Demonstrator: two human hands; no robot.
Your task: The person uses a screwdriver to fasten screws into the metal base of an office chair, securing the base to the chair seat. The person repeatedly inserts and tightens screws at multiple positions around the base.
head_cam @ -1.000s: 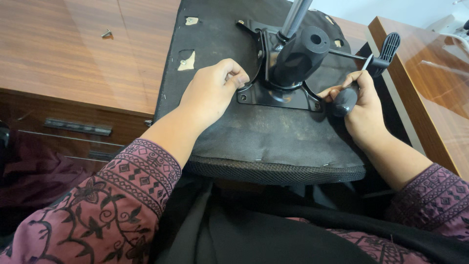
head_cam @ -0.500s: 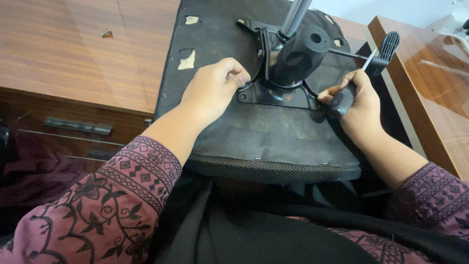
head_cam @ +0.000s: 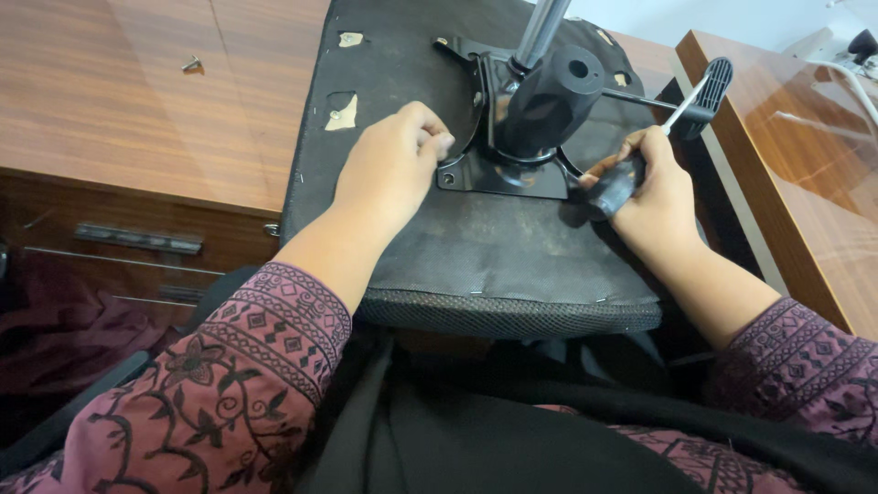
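An upturned office chair seat (head_cam: 512, 247) with a black fabric underside lies across my lap. A black metal mounting plate (head_cam: 498, 174) with a black mechanism housing (head_cam: 549, 105) and a chrome column (head_cam: 540, 32) sits on it. My left hand (head_cam: 393, 165) rests at the plate's left corner, its fingertips pinched together at a bolt hole; whether they hold something is hidden. My right hand (head_cam: 645, 187) grips a black screwdriver handle (head_cam: 613, 187) at the plate's right corner. A black adjustment lever (head_cam: 704, 87) sticks out beyond that hand.
A wooden desk top (head_cam: 119, 101) lies to the left, with a loose screw (head_cam: 190, 64) on it and drawers (head_cam: 137, 242) below. A second wooden desk (head_cam: 796, 155) stands to the right with a white cable (head_cam: 855, 82). Torn patches (head_cam: 346, 110) show on the seat's fabric.
My right hand with the screwdriver handle has shifted slightly and turned at the plate's right corner. My left hand stays at the left corner.
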